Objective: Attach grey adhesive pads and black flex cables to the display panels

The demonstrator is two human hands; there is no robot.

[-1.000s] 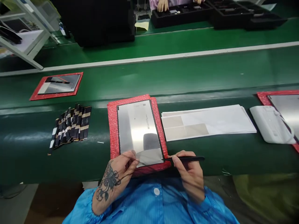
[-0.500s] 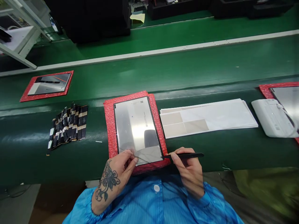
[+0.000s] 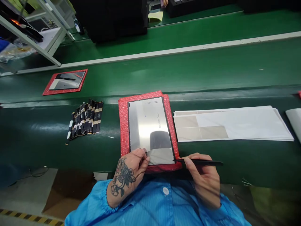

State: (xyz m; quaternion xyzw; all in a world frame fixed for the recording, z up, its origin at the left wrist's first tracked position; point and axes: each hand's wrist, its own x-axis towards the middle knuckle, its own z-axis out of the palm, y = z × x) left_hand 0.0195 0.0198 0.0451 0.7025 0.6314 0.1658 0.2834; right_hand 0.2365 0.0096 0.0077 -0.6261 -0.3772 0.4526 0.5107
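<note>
A flat display panel point(image 3: 137, 125) with a shiny metal back lies on red foam sheets point(image 3: 124, 131). Across its lower end is a matte grey strip point(image 3: 161, 156). My left hand point(image 3: 133, 168) rests over the panel's lower left part, thumb and index finger drawn together at the strip's left end; whatever they pinch is hidden. Between the fingers of my right hand point(image 3: 203, 172) are black tweezers point(image 3: 209, 162), held nearly level. Their tip reaches the panel's lower right edge, by the strip's right end.
Several black flex strips point(image 3: 87, 117) are heaped on the green bench at left. Behind them lies another panel point(image 3: 68, 81) on red foam. White sheets with grey-beige stickers point(image 3: 211, 133) lie to the right, near a white object point(image 3: 295, 121). A metal-framed shelf point(image 3: 53, 44) stands back left.
The camera view has swung left, so everything appears further right. Relative to the panel, both hands and the tweezers have hardly moved.
</note>
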